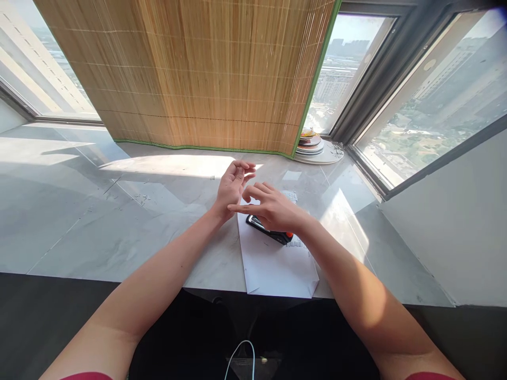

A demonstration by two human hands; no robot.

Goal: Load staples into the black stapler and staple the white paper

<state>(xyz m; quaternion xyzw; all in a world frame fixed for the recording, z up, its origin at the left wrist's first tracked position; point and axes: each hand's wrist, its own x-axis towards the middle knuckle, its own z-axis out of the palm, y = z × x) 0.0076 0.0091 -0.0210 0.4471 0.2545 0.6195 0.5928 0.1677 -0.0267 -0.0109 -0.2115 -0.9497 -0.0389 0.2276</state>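
My left hand is raised over the counter with the palm turned partly up and the fingers loosely bent, nothing visible in it. Beside it, my right hand has its index finger stretched out, the tip at my left wrist. The other fingers are bent and apart, and I see nothing in them. Under my right hand lies a black device with a shiny top and an orange-red part at its near end; the hand hides much of it. It rests on a white paper envelope with printed text and a barcode, partly covered.
The grey tiled counter ends at a front edge near my legs. A bamboo blind hangs down behind it. Stacked plates stand at the back right by the window. Small dark bits lie at left. A white cable loops below.
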